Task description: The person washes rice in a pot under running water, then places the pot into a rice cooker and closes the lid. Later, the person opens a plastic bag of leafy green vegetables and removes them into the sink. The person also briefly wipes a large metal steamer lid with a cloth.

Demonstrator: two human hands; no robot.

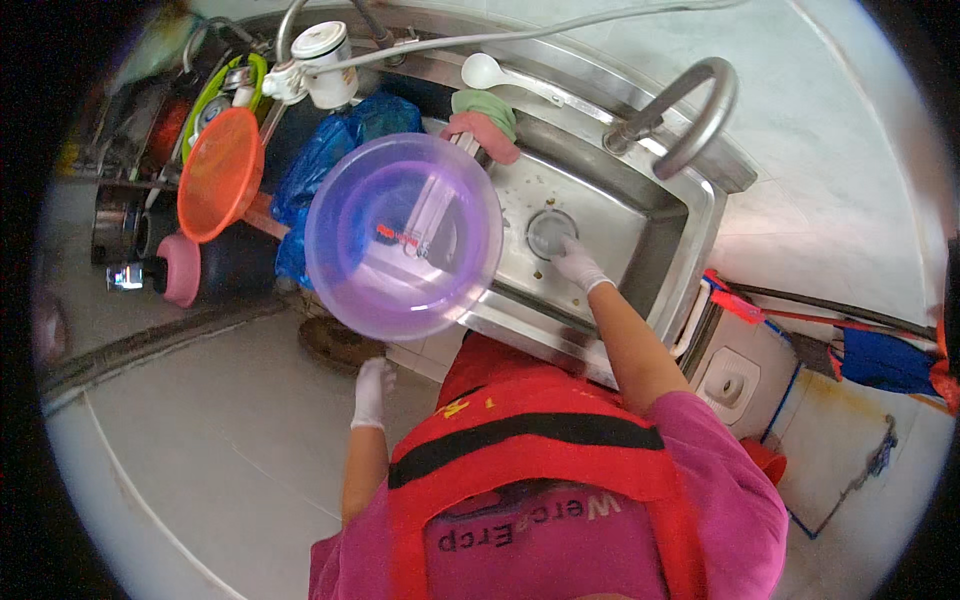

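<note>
My right hand (579,266), in a white glove, reaches down into the stainless steel sink (615,202). Its fingertips are at the round drain (552,232), where a greyish piece sits; whether they grip it cannot be told. Small food scraps lie on the sink floor around the drain. My left hand (373,394), also gloved in white, hangs low over the floor beside me, its fingers loosely bent and nothing visible in it. A translucent purple plastic basin (405,315) rests across the sink's left part, and through it the metal divider shows.
A curved faucet (720,82) arches over the sink's right side. Green and pink cloths (487,131) drape the divider, near a white ladle (510,77). To the left are a blue plastic bag (311,169), an orange colander (221,176) and a white canister (326,67). A squat toilet (727,382) lies right.
</note>
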